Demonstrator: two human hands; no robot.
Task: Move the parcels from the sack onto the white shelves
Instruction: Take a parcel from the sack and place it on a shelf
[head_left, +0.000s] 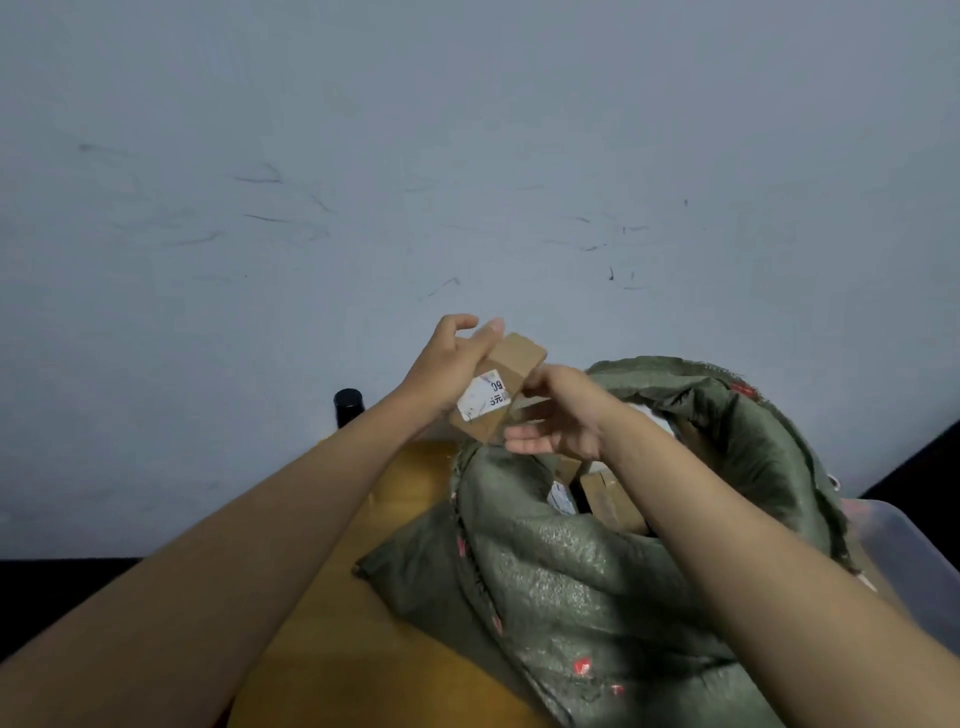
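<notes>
Sack nearest; both hands, left hand, right hand, grip tilted parcel, long axis up-right

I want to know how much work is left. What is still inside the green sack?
Through the sack's open mouth, a few brown cardboard parcels and a white label show. The right forearm and the folded fabric cover the rest, so no full count is possible.

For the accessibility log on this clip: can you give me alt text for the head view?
Two bare hands hold a small brown cardboard parcel with a white label above an open green woven sack; the left hand grips its left side, the right hand its right. More parcels show inside the sack, which rests on a wooden surface before a pale wall.
</notes>
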